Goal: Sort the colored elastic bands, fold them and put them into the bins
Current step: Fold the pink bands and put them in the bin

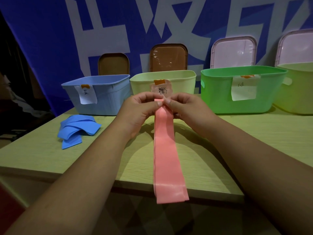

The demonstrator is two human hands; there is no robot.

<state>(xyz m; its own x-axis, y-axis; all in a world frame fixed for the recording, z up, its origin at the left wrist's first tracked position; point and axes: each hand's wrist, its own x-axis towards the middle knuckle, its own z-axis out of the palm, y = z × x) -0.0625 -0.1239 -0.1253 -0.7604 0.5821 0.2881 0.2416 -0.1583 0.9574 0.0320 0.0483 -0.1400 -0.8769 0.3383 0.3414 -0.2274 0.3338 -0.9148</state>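
A long pink elastic band (166, 155) hangs doubled from my two hands and reaches down past the table's front edge. My left hand (138, 109) and my right hand (184, 107) both pinch its top end between thumb and fingers, above the middle of the table. A pile of blue bands (77, 128) lies on the table at the left. Behind stand four bins: a blue bin (108, 94), a pale yellow bin (183, 82) with a pink label, a green bin (218, 92) and a yellow-green bin (298, 92) at the right edge.
The wooden table (254, 136) has its front edge near me. Several bin lids (169, 57) lean upright against the blue banner behind the bins. Paper labels hang on the bin fronts. Dark clutter sits left of the table.
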